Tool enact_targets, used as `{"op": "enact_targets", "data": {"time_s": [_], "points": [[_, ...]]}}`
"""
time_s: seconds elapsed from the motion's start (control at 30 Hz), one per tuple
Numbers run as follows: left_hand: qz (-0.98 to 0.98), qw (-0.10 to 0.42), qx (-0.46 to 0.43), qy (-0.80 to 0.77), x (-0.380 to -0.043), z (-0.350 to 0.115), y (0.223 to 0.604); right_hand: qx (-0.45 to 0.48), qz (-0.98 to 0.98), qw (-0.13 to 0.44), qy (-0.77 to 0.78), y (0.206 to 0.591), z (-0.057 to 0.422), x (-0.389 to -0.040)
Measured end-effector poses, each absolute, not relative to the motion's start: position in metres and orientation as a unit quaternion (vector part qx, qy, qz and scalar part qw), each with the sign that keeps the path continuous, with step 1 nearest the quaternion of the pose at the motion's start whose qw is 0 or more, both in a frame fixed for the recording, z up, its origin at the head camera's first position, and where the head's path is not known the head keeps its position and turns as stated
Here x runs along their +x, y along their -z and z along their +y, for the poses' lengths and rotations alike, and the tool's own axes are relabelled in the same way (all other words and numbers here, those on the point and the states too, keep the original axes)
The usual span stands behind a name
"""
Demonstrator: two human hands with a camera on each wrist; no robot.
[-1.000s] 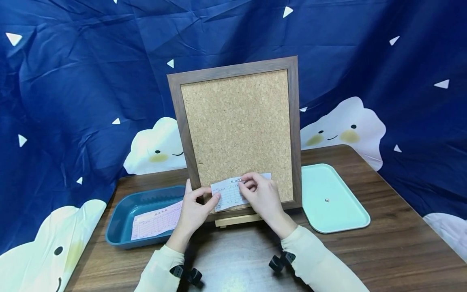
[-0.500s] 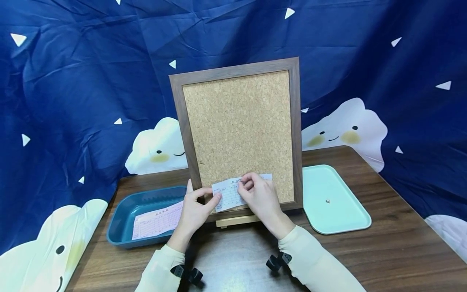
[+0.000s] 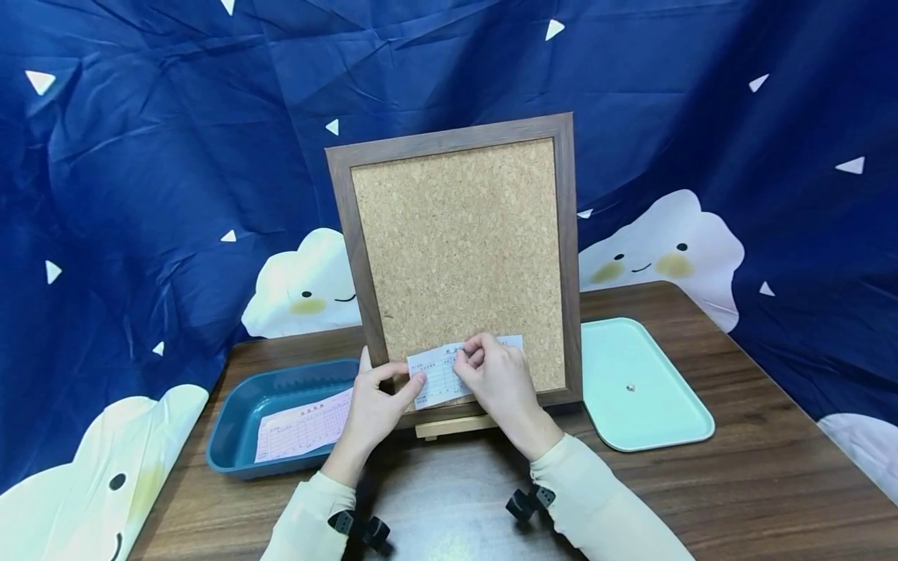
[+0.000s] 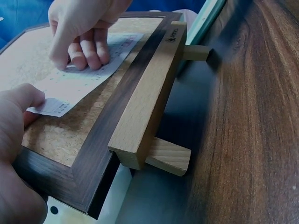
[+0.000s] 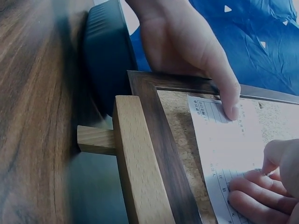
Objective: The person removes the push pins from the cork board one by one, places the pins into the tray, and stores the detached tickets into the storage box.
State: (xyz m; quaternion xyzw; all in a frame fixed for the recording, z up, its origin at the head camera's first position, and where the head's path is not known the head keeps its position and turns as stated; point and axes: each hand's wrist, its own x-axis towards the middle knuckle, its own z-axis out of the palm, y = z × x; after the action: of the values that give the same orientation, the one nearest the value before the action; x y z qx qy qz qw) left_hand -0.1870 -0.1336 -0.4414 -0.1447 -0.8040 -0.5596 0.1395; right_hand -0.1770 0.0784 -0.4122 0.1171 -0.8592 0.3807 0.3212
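A white printed form slip (image 3: 436, 377) lies against the lower part of a framed cork board (image 3: 463, 249). My left hand (image 3: 375, 401) pinches the slip's left end, thumb on its face; in the left wrist view a fingertip shows behind the paper's edge. Over the slip's upper middle, my right hand (image 3: 500, 382) has thumb and forefinger pinched on a tiny thumbtack (image 5: 268, 174), mostly hidden by the fingers. The right hand's other fingers curl against the paper (image 5: 224, 154). A wooden easel ledge (image 4: 149, 93) supports the board's bottom edge.
Left of the board stands a blue basin (image 3: 235, 409) with a pink printed form (image 3: 302, 427) in it. At right lies a mint-green tray (image 3: 648, 413) bearing a small shiny tack (image 3: 630, 387). A blue cloud-patterned cloth (image 3: 175, 156) hangs behind the wooden table (image 3: 758, 475).
My right wrist and forearm have swung slightly to the left, while its fingertips stay at about the same place on the slip. The left hand and the slip look unchanged.
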Motion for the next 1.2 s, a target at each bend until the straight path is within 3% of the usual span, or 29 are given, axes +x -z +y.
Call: {"op": "enact_targets", "data": {"time_s": [1.2], "points": [[-0.807, 0.140, -0.142, 0.556, -0.1858, -0.1337, 0.4414, 0.077, -0.859, 0.273, -0.427, 0.4106, 0.0802, -0.1754]]}}
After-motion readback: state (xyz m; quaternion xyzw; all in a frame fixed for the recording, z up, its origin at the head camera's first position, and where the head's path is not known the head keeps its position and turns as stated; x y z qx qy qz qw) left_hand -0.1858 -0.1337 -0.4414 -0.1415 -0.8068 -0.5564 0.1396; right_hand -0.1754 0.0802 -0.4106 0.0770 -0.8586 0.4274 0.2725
